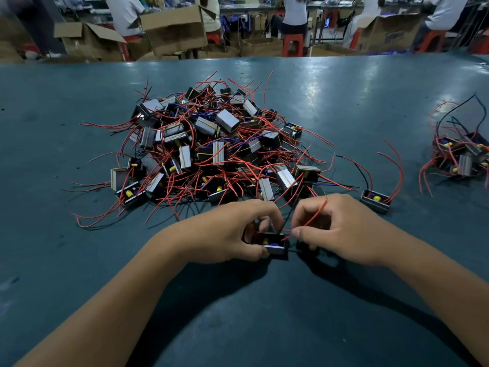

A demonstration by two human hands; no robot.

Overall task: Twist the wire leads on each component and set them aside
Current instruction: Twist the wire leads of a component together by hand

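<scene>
Nearest the camera, 2 bare forearms reach forward over the dark green table (79, 260), and both hands meet just in front of the big pile of components (211, 147). The left hand (227, 231) curls its fingers and thumb round a small black boxed component (274, 246), which sits low over the table just short of the pile's near edge, its open face showing a yellow part and a blue one. The right hand (333, 229), touching distance from the left, is curled too and pinches a red wire lead (312, 217) between thumb and forefinger; the lead runs from the component up past the knuckles. Whether the darker lead beneath the right hand is also gripped cannot be told. Just right of the pile's near edge, 1 single component (375, 200) lies alone on the table with red and black leads arching over it. The pile itself is a tangled heap of grey and black boxes with red, black and blue wires sticking out all round. Well to the right of the pile, a smaller cluster of components (460, 154) lies near the table edge. Beyond the pile, past the table's far side, stand cardboard boxes (174, 30), red stools (292, 45) and seated people (293, 11).
</scene>
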